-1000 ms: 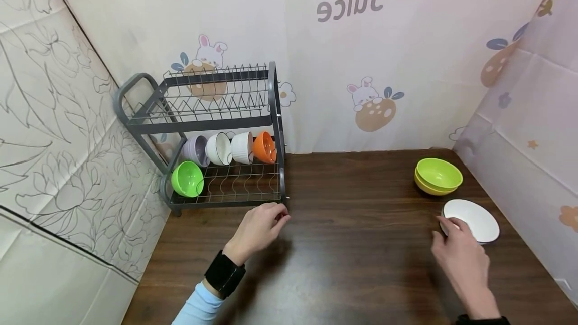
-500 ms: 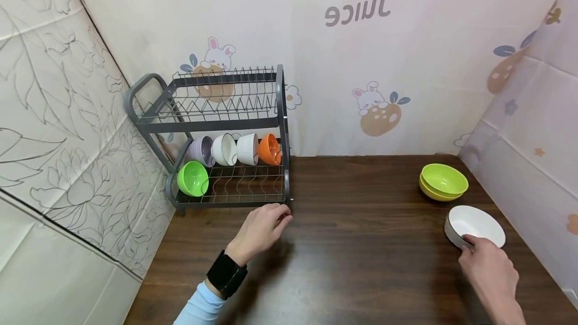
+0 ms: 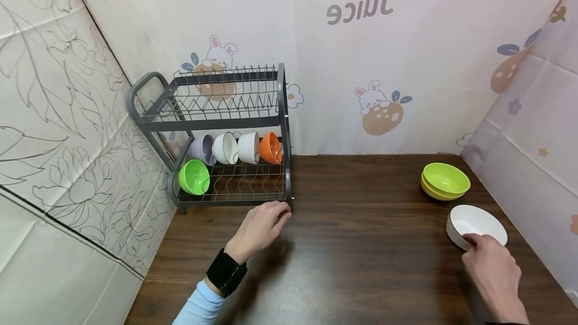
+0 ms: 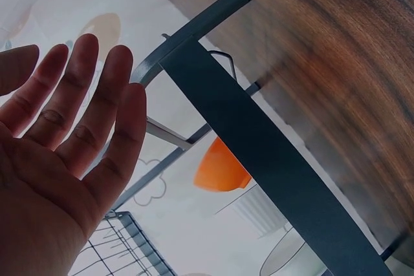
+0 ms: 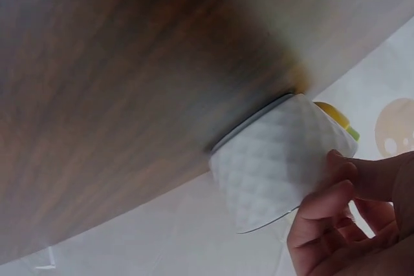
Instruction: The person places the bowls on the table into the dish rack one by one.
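Note:
At the front right of the table, my right hand (image 3: 492,267) pinches the near rim of a white bowl (image 3: 478,222). The bowl's quilted outer wall (image 5: 272,159) shows in the right wrist view, with the thumb (image 5: 352,167) against it near the rim and the other fingers curled. My left hand (image 3: 259,227) holds nothing, low in front of a dark grey two-tier dish rack (image 3: 207,125). In the left wrist view its fingers (image 4: 84,95) are loosely extended beside the rack's frame.
Lower-tier bowls are purple (image 3: 200,149), white (image 3: 225,148), ribbed white (image 3: 248,147), orange (image 3: 271,148) and green (image 3: 194,177). A lime bowl (image 3: 446,177) sits in a yellow one (image 3: 435,194) behind the white bowl. Patterned walls edge the wooden table (image 3: 361,245).
My right hand has moved from the white bowl's left side to its near rim and now pinches it. The left hand has stayed by the rack. The head view has shifted slightly.

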`<move>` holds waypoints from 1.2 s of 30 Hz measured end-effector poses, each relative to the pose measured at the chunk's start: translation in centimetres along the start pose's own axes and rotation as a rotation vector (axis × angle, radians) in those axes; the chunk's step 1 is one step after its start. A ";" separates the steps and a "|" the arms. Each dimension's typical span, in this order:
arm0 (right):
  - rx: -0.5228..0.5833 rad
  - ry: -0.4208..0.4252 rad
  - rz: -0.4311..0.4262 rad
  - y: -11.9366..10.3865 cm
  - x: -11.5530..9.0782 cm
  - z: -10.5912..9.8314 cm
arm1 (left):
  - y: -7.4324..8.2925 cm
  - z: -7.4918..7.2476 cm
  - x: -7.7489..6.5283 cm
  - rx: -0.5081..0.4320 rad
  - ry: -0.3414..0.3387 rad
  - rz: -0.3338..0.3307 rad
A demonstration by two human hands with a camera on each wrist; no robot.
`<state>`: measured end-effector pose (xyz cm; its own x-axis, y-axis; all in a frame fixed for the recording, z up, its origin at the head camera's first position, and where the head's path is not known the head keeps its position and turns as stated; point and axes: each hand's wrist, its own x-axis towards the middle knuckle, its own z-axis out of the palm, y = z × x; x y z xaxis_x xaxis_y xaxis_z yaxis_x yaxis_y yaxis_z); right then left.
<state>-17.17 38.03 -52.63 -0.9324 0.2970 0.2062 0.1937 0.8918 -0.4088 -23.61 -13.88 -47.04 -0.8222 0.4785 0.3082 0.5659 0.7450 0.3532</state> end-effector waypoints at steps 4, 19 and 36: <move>-0.006 0.030 -0.021 0.1 0.0 0.0 | -0.1 0.1 0.1 -0.005 -0.012 -0.008; 0.057 0.242 -0.118 -0.7 -1.3 1.3 | -0.2 -0.1 0.3 -0.008 -0.006 -0.008; 0.105 0.409 -0.325 -6.2 -1.5 -0.1 | 0.4 0.2 0.6 0.000 -0.008 0.008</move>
<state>-16.94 32.08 -50.27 -0.7399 0.1390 0.6582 -0.1361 0.9273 -0.3488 -23.87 -13.21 -46.89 -0.8182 0.4878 0.3043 0.5724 0.7410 0.3512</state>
